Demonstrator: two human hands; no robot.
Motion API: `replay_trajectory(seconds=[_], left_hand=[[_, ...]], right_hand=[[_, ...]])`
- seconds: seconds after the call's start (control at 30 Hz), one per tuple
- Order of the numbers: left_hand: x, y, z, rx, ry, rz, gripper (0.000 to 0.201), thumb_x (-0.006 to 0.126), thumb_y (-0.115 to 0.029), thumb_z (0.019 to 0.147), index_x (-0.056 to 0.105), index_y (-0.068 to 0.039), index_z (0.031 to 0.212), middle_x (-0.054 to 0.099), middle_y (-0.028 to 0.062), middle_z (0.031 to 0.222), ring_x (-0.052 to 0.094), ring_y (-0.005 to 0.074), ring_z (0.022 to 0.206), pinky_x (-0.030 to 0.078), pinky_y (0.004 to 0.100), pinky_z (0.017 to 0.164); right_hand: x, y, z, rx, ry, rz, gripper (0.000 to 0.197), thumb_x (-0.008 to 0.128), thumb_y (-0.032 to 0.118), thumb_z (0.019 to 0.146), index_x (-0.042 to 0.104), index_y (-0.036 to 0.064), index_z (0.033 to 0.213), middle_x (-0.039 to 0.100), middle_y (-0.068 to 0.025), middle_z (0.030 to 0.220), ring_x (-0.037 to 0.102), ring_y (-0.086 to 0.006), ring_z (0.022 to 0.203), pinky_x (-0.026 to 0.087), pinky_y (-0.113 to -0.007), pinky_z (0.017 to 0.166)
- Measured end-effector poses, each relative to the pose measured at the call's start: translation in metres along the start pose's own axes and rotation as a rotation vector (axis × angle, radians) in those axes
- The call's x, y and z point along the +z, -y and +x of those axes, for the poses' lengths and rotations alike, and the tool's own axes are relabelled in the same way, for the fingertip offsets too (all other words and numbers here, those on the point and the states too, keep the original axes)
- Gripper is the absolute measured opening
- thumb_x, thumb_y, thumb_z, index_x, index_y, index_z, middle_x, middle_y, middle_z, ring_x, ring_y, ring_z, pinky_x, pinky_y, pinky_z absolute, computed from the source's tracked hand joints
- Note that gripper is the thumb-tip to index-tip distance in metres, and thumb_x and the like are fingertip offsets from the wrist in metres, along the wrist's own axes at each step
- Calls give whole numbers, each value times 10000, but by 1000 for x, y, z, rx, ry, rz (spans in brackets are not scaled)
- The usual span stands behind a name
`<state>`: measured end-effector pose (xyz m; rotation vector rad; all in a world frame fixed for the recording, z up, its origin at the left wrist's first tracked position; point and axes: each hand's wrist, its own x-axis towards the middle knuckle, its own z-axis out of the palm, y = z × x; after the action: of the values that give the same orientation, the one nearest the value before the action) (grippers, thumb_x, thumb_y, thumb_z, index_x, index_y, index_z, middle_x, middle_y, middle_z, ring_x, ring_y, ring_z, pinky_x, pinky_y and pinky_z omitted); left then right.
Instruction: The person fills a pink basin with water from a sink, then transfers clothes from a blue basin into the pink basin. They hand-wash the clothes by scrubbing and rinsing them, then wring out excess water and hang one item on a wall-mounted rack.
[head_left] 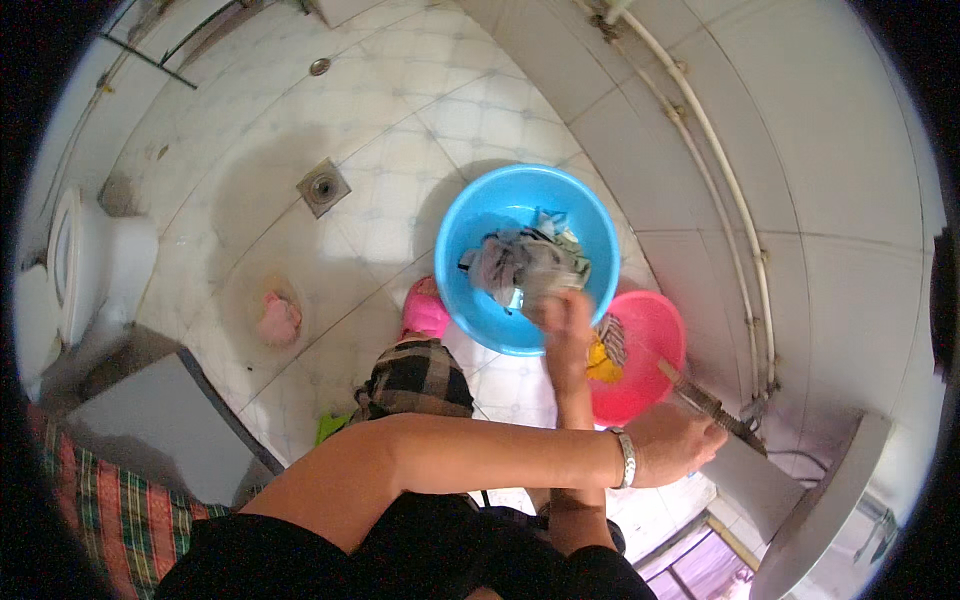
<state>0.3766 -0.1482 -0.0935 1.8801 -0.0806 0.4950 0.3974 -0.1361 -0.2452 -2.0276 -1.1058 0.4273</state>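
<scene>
A large blue basin [460, 290] stands on the tiled floor in front of me, with wet grey garments [500, 260] heaped in it. My right hand [563, 320], smeared by motion, reaches over its near rim. A blurred greyish piece of cloth moves at its fingertips and seems gripped. My left arm crosses over the right one. Beside a grey ribbed hose [715, 408], my left hand [672, 445] has its fingers curled; whatever lies inside them is hidden. Between the hands sits a pink basin [660, 325] holding a yellow cloth [603, 362] and a striped one.
To the right, pipes [725, 170] run along the tiled wall above a white pedestal washbasin [830, 510]. A toilet [100, 250] stands at far left. On the floor are a drain [323, 187] and a pink cloth [280, 320]. A pink slipper [427, 308] touches the blue basin.
</scene>
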Motion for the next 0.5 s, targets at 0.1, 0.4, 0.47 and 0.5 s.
replay_trajectory(seconds=[0.1, 0.4, 0.47, 0.5], left_hand=[[0, 1, 1, -23, 108, 37, 174, 494, -188, 824, 475, -37, 909, 528, 106, 756, 601, 267, 696, 494, 382, 537], [6, 11, 2, -112, 321, 130, 121, 513, -134, 778, 570, -36, 820, 593, 142, 783, 627, 288, 723, 516, 393, 569], [15, 12, 0, -87, 408, 193, 114, 517, -127, 772, 579, -33, 792, 603, 148, 789, 631, 288, 734, 519, 389, 572], [20, 12, -2, -102, 483, 252, 123, 533, -124, 756, 617, -35, 768, 619, 154, 823, 632, 288, 762, 514, 391, 595]], right_hand=[[34, -36, -22, -173, 308, -94, 372, 632, 64, 739, 523, 23, 1092, 543, -193, 1082, 520, -363, 1010, 422, -411, 874], [39, -53, -76, 196, 434, -34, 332, 584, 140, 810, 519, 49, 1122, 523, -165, 1116, 486, -340, 1061, 394, -395, 920], [32, -60, -86, 234, 410, -32, 330, 584, 147, 816, 518, 59, 1127, 527, -157, 1110, 484, -336, 1065, 394, -390, 922], [28, -69, -93, 226, 388, -32, 328, 584, 146, 815, 520, 61, 1125, 529, -156, 1108, 484, -334, 1066, 396, -388, 920]])
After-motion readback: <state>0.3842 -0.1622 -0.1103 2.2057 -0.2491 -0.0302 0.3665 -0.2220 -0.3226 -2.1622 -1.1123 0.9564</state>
